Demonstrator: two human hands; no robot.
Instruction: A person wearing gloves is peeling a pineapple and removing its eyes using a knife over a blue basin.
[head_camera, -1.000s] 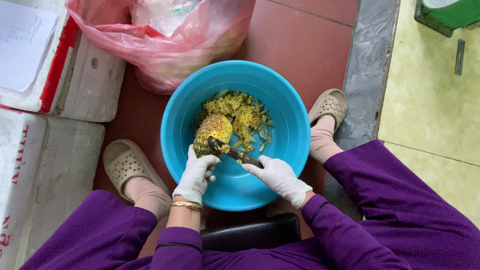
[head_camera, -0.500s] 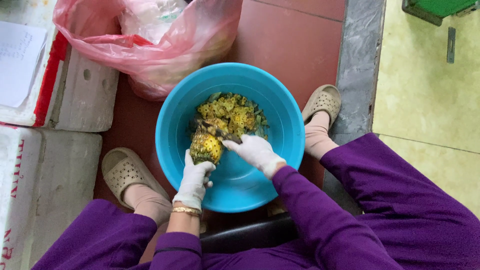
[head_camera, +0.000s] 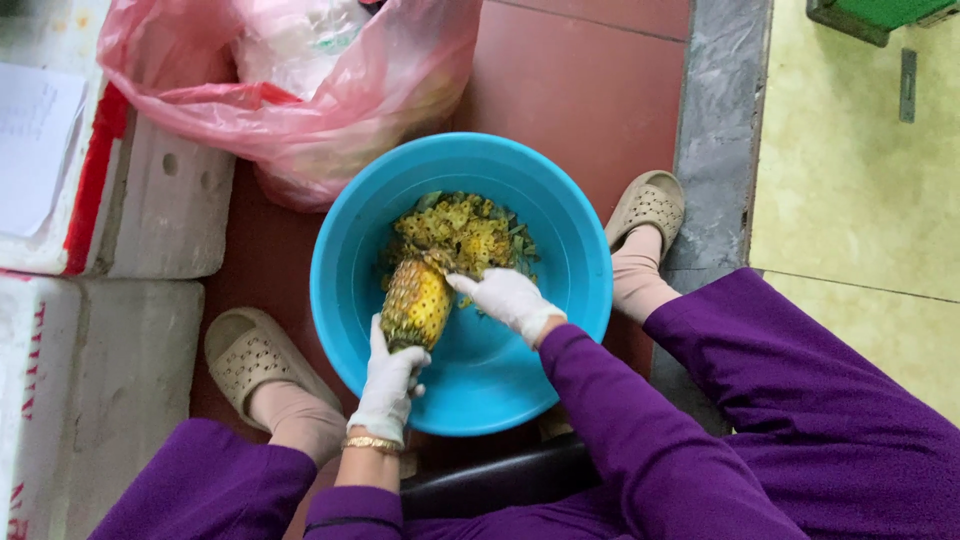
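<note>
Head view: pineapple (head_camera: 417, 303) held over the left inner half of the blue basin (head_camera: 560, 340), just short of the peel heap (head_camera: 462, 230) at the far wall. Gloved left hand (head_camera: 390, 380) grips its near end from below. Gloved right hand (head_camera: 508, 298), fingers curled, touches its far right side; a knife cannot be made out. Basin stands on red floor (head_camera: 590, 90) between two sandalled feet.

The pineapple (head_camera: 417, 302) — yellow, partly peeled, dotted with dark eyes — stands tilted inside the blue basin (head_camera: 560, 330), beside its peelings (head_camera: 462, 228).

Soft, even daylight, faint shadows, sharp focus, mild stretching toward the edges.
</note>
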